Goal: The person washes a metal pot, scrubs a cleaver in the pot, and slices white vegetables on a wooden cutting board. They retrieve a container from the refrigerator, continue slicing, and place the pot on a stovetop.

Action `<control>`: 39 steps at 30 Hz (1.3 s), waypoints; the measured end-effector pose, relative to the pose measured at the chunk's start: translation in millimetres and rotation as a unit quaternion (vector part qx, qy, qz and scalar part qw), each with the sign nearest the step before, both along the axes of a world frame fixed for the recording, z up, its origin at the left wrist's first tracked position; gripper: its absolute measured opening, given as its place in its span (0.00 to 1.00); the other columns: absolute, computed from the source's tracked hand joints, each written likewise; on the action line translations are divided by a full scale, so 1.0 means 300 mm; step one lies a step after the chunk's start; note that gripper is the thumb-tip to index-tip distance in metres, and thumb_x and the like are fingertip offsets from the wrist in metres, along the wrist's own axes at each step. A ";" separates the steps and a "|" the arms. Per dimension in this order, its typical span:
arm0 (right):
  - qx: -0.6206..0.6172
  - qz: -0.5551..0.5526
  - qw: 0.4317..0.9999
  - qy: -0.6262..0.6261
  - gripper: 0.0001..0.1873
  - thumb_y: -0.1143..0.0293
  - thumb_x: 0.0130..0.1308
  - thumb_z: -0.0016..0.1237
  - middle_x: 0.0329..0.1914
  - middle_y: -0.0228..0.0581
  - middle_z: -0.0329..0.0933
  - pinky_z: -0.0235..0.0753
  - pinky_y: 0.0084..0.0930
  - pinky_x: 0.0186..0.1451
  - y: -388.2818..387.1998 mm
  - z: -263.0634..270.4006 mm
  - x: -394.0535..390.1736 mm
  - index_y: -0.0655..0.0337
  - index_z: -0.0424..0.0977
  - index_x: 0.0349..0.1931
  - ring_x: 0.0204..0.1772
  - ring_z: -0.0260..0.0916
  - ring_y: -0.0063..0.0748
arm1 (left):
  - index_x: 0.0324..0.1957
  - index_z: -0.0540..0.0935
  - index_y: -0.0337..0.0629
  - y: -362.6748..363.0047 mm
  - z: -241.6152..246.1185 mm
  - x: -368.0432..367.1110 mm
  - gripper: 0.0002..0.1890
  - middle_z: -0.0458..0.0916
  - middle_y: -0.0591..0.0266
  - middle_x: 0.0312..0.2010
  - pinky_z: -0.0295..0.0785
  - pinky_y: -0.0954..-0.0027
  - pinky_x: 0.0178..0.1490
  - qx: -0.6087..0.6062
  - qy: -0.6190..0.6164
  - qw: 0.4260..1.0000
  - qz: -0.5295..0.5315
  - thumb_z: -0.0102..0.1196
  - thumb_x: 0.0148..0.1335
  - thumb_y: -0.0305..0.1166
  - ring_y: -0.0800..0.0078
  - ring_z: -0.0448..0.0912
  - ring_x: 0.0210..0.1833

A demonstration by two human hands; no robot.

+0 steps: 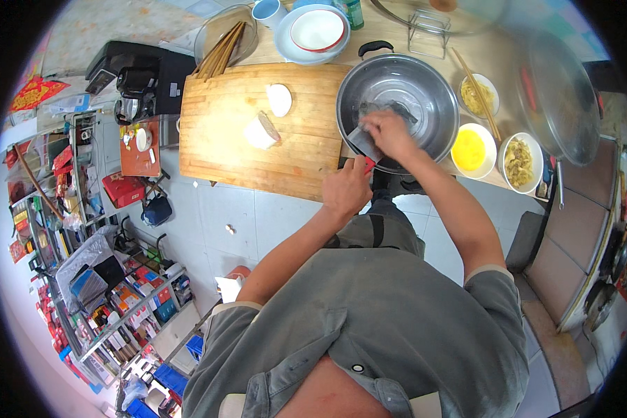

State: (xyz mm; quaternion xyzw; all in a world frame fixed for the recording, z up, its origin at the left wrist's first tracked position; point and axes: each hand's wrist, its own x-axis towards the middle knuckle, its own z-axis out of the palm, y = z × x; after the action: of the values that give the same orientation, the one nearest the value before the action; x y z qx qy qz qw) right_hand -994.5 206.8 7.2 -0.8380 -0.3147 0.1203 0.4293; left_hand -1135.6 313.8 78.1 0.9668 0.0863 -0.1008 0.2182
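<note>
My left hand [347,188] is closed on the red and black handle of a cleaver [364,142], whose blade reaches over the near rim of a steel basin [451,112]. Against the blade is my right hand [386,131], blurred, with a greyish cloth [403,114] in the basin just beyond its fingers; whether the fingers hold part of it I cannot tell. To the left, a wooden cutting board [224,151] bears two white pieces of food, one rounded [279,100] and one with a greyish cut face [262,130].
Right of the basin stand a bowl of yellow liquid [469,150], two bowls of shredded food [522,162] [479,95], chopsticks [475,89] and a glass lid [559,99]. Behind the board are more chopsticks [224,52], stacked bowls [317,30] and a blue mug [269,13].
</note>
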 end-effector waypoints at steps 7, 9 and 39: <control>0.011 0.071 0.997 0.003 0.10 0.75 0.62 0.53 0.45 0.43 0.81 0.73 0.39 0.57 -0.068 -0.018 0.000 0.57 0.81 0.43 0.52 0.74 0.48 | 0.44 0.70 0.42 0.001 0.015 0.007 0.15 0.80 0.50 0.35 0.75 0.50 0.34 -0.024 0.027 0.999 -0.004 0.57 0.61 0.37 0.45 0.81 0.34; -0.087 0.020 0.995 -0.052 0.11 0.74 0.63 0.51 0.48 0.44 0.80 0.72 0.38 0.59 -0.113 -0.048 0.114 0.58 0.80 0.45 0.52 0.73 0.49 | 0.44 0.70 0.42 0.005 0.038 0.001 0.15 0.80 0.50 0.35 0.75 0.50 0.34 -0.023 0.026 0.999 -0.010 0.57 0.61 0.37 0.45 0.80 0.34; -0.058 -0.106 0.992 0.025 0.10 0.77 0.63 0.48 0.46 0.50 0.78 0.73 0.38 0.56 -0.168 -0.137 0.104 0.63 0.80 0.43 0.51 0.74 0.52 | 0.39 0.71 0.44 0.024 0.046 -0.047 0.13 0.78 0.56 0.30 0.74 0.54 0.29 0.013 -0.023 0.999 -0.046 0.60 0.58 0.36 0.52 0.80 0.30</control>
State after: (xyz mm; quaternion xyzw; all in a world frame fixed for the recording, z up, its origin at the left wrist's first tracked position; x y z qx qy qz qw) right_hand -963.2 156.5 -33.8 -0.8870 -0.2054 0.1127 0.3979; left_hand -1149.8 320.9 91.9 0.9745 0.0378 -0.0876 0.2030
